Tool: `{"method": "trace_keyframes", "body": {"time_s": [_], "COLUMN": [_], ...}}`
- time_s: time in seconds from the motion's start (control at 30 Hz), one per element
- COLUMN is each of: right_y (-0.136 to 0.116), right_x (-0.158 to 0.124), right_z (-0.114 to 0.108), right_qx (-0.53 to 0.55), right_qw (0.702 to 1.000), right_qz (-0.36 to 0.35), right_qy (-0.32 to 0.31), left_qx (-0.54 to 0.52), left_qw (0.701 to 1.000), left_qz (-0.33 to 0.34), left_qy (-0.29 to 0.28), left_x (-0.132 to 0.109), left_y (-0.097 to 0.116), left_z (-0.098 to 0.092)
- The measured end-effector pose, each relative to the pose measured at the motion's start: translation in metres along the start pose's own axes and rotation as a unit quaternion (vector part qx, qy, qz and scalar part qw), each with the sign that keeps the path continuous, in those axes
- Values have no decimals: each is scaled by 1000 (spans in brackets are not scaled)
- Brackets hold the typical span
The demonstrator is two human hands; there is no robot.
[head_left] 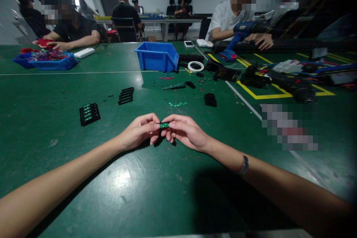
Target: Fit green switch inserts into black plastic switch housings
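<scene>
My left hand (139, 131) and my right hand (185, 132) meet over the green table (55, 148), fingertips pinched together on a small green circuit board (164, 125) held between them. More small green boards (177, 104) lie loose just beyond. Black plastic holders lie to the left: one block with green boards in it (89, 113) and a stack of strips (125, 95). A screwdriver (174, 87) lies further back in the middle.
A blue bin (157, 56) stands at the back centre, with a white tape ring (195, 66) beside it. Black parts (210, 99), a drill and cables crowd the right. A blue tray (44, 60) sits far left. Other people work across the table.
</scene>
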State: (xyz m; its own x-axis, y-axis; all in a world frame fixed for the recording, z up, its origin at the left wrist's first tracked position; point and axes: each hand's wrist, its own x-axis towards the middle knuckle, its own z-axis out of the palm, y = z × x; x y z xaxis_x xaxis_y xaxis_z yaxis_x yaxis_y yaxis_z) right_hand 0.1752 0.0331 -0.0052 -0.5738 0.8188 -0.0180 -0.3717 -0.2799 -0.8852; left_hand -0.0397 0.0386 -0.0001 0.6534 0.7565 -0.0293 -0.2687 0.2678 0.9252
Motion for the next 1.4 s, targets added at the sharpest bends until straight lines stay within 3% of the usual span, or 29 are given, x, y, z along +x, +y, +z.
{"method": "trace_keyframes", "body": {"time_s": [1.4], "right_y": [-2], "right_x": [-2], "right_z": [1], "right_qx": [1], "right_qw": [1000], "right_qz": [-3], "right_qy": [-7], "left_qx": [12], "left_qw": [1000], "left_qz": [-1], "left_qy": [16], "left_x": [0], "left_y": [0], "left_z": [1]}}
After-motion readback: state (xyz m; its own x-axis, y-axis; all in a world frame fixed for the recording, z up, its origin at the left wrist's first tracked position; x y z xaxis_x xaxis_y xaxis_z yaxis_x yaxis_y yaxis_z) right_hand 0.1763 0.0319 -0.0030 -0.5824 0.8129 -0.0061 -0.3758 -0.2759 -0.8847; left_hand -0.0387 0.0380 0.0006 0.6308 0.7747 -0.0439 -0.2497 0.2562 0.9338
